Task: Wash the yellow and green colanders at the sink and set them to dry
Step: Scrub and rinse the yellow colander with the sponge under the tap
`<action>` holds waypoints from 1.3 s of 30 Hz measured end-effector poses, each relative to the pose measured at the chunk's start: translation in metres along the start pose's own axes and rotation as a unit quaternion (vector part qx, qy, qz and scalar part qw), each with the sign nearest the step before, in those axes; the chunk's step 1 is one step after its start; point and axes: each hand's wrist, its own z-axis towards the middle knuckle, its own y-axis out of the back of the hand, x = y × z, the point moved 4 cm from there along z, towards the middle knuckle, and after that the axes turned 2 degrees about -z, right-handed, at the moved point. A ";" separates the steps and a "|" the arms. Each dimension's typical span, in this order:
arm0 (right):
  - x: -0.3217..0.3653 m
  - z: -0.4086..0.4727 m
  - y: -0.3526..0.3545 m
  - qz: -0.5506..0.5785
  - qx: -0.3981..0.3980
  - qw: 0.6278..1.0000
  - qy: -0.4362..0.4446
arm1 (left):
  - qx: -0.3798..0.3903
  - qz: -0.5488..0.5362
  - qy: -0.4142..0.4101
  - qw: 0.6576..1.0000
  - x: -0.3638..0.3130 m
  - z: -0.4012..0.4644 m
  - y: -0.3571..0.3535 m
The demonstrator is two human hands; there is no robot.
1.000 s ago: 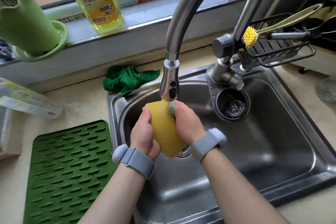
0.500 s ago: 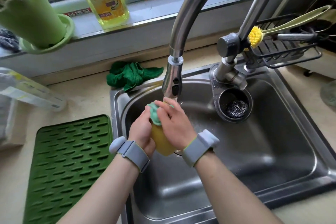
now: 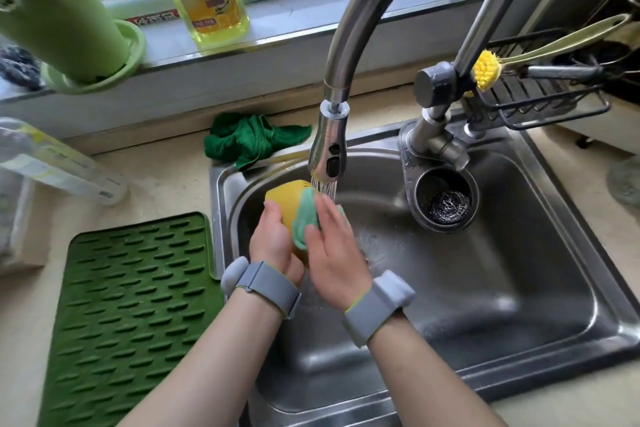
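While water runs from the faucet head (image 3: 329, 156) onto them, the yellow colander (image 3: 287, 199) and the green colander (image 3: 304, 218) are held together over the left part of the sink (image 3: 485, 288), just under the spout. The left hand (image 3: 273, 239) wraps its grip around the yellow shell from the left side, with the thumb lying on the outer wall. The right hand (image 3: 329, 253) has its fingers nearly straight and presses flat on the green piece, so its grip is wide and not curled around anything. The green piece lies against the right side of the yellow one, between the two hands, and its exact shape is partly hidden. I judge that both pieces are light plastic, the yellow one rather stiff and the green one seeming softer. Being wet, they are probably slippery. It seems safer to take them by the rim or with the palm around the body, not with fingertips only. The green drying mat (image 3: 131, 305) lies on the surface just left of the sink, apart from the hands.
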 end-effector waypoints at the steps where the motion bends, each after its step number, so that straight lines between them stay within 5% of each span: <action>1: 0.005 0.007 0.001 -0.027 -0.007 0.999 0.023 | 0.018 0.028 -0.023 0.999 0.000 -0.005 -0.003; 7: -0.013 0.047 0.043 0.108 0.045 0.987 -0.114 | 0.149 0.127 -0.068 0.978 -0.001 -0.024 -0.014; 10: 0.005 0.022 0.030 0.135 -0.005 0.990 -0.032 | 0.158 0.135 -0.069 0.976 -0.006 -0.023 -0.016; 13: 0.008 0.025 0.022 0.089 -0.025 0.996 -0.010 | 0.165 0.139 -0.075 0.974 -0.009 -0.028 -0.013; 17: -0.011 0.051 0.044 0.004 0.069 0.988 -0.135 | 0.174 0.152 -0.083 0.969 -0.015 -0.034 -0.013; 22: 0.020 0.016 0.022 0.069 0.022 0.997 -0.012 | 0.157 0.146 -0.077 0.974 -0.013 -0.026 -0.008; 25: -0.002 0.039 0.031 0.097 0.061 0.985 -0.128 | 0.170 0.110 -0.047 0.978 -0.016 -0.032 -0.007; 27: -0.020 0.039 0.038 0.252 0.045 0.927 -0.275 | 0.168 0.064 -0.017 0.983 -0.018 -0.033 -0.008; 30: -0.037 0.015 0.021 0.344 0.023 0.877 -0.335 | 0.150 -0.043 0.035 0.987 -0.018 -0.029 -0.007; 35: -0.019 -0.011 0.003 0.219 0.004 0.950 -0.221 | 0.025 -0.084 0.039 0.995 -0.001 -0.006 0.000; 39: 0.011 -0.005 0.000 -0.023 -0.022 0.997 -0.072 | 0.045 0.006 -0.002 0.999 0.005 -0.005 -0.006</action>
